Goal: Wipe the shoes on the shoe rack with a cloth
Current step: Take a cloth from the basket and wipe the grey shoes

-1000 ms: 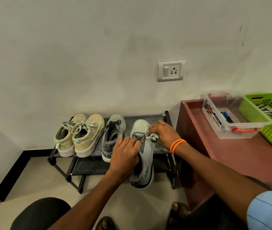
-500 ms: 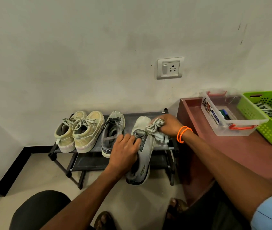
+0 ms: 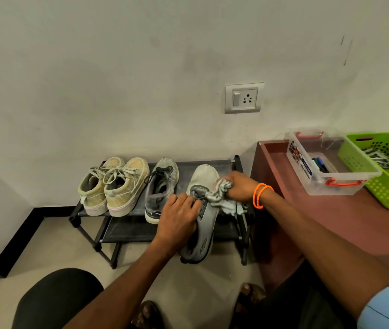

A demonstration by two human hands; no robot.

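My left hand (image 3: 179, 216) clamped the grey shoe (image 3: 203, 210) steady while, at three o'clock, my right hand (image 3: 241, 187) gripped the cloth (image 3: 222, 195) to wipe it.

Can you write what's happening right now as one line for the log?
left hand holds grey shoe | right hand grips cloth on shoe | three shoes wait on rack

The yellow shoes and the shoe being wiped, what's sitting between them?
One dark grey shoe stands on the rack between the yellow pair and the light grey shoe held by the left hand, as the head view shows.
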